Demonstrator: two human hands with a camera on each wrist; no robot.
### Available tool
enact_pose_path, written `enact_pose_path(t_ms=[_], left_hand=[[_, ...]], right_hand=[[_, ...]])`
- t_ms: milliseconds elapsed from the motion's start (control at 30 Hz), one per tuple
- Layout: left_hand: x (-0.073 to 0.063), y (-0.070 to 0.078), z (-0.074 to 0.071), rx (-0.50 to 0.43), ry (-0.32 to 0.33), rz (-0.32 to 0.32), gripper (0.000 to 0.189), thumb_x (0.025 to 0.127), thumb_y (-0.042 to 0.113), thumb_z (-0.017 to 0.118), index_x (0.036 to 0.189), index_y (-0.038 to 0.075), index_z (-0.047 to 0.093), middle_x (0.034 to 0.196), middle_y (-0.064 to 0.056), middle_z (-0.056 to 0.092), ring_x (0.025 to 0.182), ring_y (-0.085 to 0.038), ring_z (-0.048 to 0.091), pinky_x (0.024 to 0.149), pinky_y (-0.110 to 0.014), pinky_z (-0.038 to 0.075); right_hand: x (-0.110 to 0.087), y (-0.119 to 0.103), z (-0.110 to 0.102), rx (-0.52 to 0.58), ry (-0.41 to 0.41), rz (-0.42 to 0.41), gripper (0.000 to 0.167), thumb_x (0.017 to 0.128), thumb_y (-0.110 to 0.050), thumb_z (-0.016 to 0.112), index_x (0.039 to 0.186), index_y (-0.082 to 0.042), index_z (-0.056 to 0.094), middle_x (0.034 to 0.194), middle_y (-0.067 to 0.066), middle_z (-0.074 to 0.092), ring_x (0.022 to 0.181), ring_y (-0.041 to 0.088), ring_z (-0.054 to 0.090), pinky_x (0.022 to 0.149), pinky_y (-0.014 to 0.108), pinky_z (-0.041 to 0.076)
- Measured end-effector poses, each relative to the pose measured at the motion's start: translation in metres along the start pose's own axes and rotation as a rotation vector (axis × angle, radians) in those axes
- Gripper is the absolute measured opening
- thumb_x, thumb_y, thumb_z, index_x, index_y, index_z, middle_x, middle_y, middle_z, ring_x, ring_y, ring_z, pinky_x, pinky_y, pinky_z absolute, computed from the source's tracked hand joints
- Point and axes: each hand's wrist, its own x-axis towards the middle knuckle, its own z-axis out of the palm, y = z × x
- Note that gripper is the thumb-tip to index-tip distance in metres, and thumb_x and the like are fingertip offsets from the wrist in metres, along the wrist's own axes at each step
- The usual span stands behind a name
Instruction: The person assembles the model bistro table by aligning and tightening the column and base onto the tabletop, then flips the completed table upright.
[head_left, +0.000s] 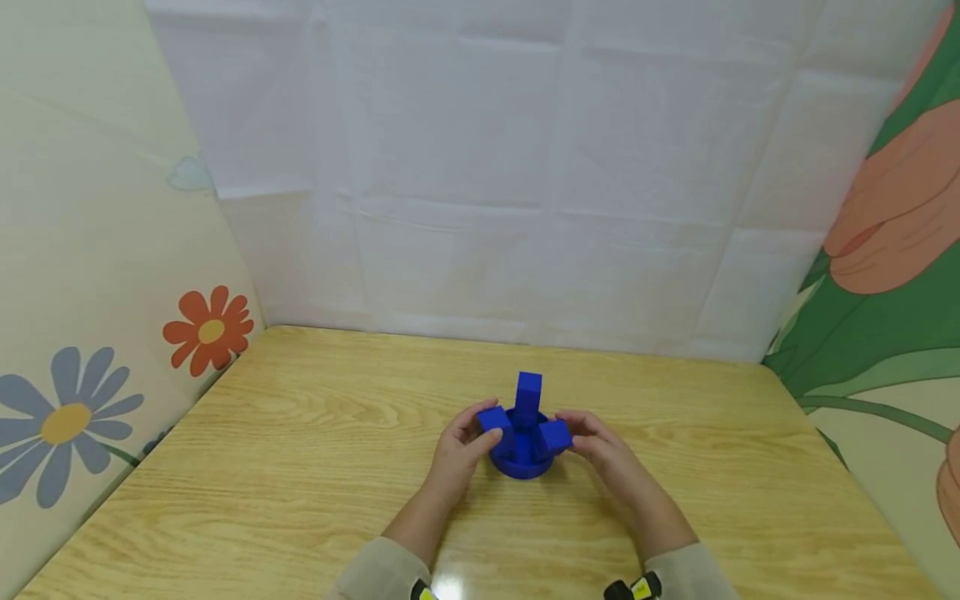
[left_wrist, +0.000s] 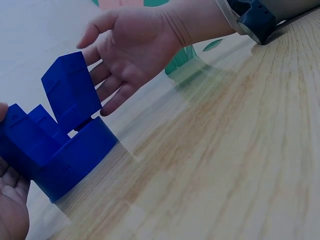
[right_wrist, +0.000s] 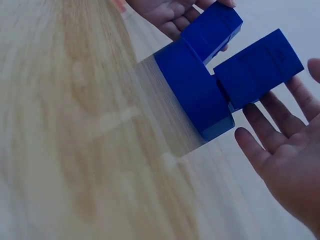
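A round blue base (head_left: 522,470) with a raised rim stands on the table. Three blue blocks rise out of it, leaning outward: a left block (head_left: 495,419), a right block (head_left: 556,437) and a taller-looking back block (head_left: 528,392). My left hand (head_left: 453,460) pinches the left block, thumb on its near face and fingers around its outer side. Beside the right block, my right hand (right_wrist: 295,155) has its fingers loosely extended, fingertips at the block's outer side. Its thumb stands apart from the block in the right wrist view.
The wooden table (head_left: 315,450) reaches back to a hanging white cloth (head_left: 480,183). Flower-printed panels flank it, the left panel (head_left: 97,225) and the right panel (head_left: 885,333). Dark bands with yellow marks sit at both sleeve cuffs.
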Motion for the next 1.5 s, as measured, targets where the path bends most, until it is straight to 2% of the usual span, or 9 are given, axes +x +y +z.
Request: enact_pose_path(t_ms=[100,333,433,600,733,933,1100,1333,1500], left_hand=[[0.0,0.001,0.0,0.011,0.002,-0.001,0.047,0.089,-0.003,0.062,0.134,-0.01,0.051,0.138,-0.029,0.053,0.112,-0.005,0.057,0.092,-0.015,0.046],[0.0,0.001,0.0,0.025,0.003,0.0,0.048,0.088,-0.002,0.062,0.134,-0.01,0.05,0.138,-0.028,0.053,0.111,-0.004,0.057,0.093,-0.015,0.046],[0.0,0.0,0.0,0.027,0.001,0.004,0.048,0.088,-0.002,0.063,0.134,-0.01,0.05,0.138,-0.029,0.052,0.112,-0.004,0.058,0.093,-0.015,0.046],[0.0,-0.002,-0.001,0.029,-0.004,0.007,0.049,0.089,0.0,0.063,0.135,-0.01,0.049,0.139,-0.029,0.051,0.113,-0.004,0.057,0.093,-0.016,0.047],[0.001,-0.003,-0.001,0.028,-0.001,-0.013,0.048,0.089,0.0,0.063,0.135,-0.007,0.05,0.139,-0.026,0.053,0.118,-0.011,0.057,0.094,-0.017,0.047],[0.0,-0.003,-0.001,0.029,-0.004,-0.018,0.048,0.089,0.001,0.063,0.135,-0.005,0.051,0.141,-0.025,0.052,0.126,-0.024,0.054,0.095,-0.017,0.046],[0.001,-0.002,-0.001,0.018,-0.004,-0.021,0.048,0.089,-0.001,0.062,0.135,-0.006,0.051,0.141,-0.026,0.051,0.12,-0.014,0.056,0.094,-0.016,0.047],[0.0,-0.001,-0.002,0.024,-0.006,-0.006,0.049,0.089,0.0,0.063,0.135,-0.01,0.049,0.138,-0.028,0.053,0.11,-0.002,0.058,0.092,-0.016,0.048],[0.0,-0.001,-0.002,0.007,-0.006,-0.016,0.048,0.089,-0.001,0.062,0.135,-0.008,0.051,0.139,-0.028,0.052,0.109,-0.001,0.059,0.092,-0.016,0.048]], right_hand=[[0.0,0.001,-0.001,-0.013,0.009,0.017,0.049,0.099,-0.013,0.049,0.14,0.012,0.038,0.123,-0.01,0.059,0.113,0.003,0.052,0.098,0.021,0.042],[0.001,0.0,0.006,-0.133,0.072,0.036,0.047,0.096,-0.014,0.06,0.136,0.006,0.047,0.135,0.023,0.053,0.12,0.018,0.052,0.098,0.02,0.043],[0.005,-0.001,0.009,-0.163,0.083,0.04,0.047,0.095,-0.015,0.062,0.137,0.002,0.049,0.138,0.022,0.053,0.124,0.023,0.051,0.105,0.028,0.042],[0.011,0.0,0.016,-0.16,0.076,0.036,0.049,0.095,-0.018,0.064,0.139,-0.002,0.05,0.142,0.02,0.052,0.131,0.032,0.048,0.112,0.049,0.037],[0.016,0.001,0.019,-0.135,0.052,0.033,0.052,0.094,-0.017,0.065,0.142,-0.004,0.048,0.146,0.02,0.048,0.135,0.038,0.045,0.112,0.053,0.036],[0.019,0.002,0.02,-0.145,0.074,0.021,0.051,0.093,-0.015,0.066,0.14,-0.003,0.05,0.141,0.021,0.052,0.132,0.034,0.048,0.111,0.047,0.039],[0.018,0.002,0.018,-0.156,0.103,0.02,0.047,0.095,-0.015,0.062,0.138,-0.001,0.051,0.138,0.021,0.054,0.129,0.032,0.049,0.109,0.043,0.04],[0.02,-0.001,0.018,-0.111,0.175,0.091,0.046,0.094,-0.014,0.063,0.136,0.0,0.052,0.132,0.017,0.058,0.121,0.024,0.053,0.103,0.033,0.044],[0.023,-0.001,0.022,-0.15,0.237,0.114,0.045,0.091,-0.017,0.068,0.132,-0.005,0.055,0.122,0.014,0.06,0.112,0.021,0.055,0.101,0.038,0.045]])
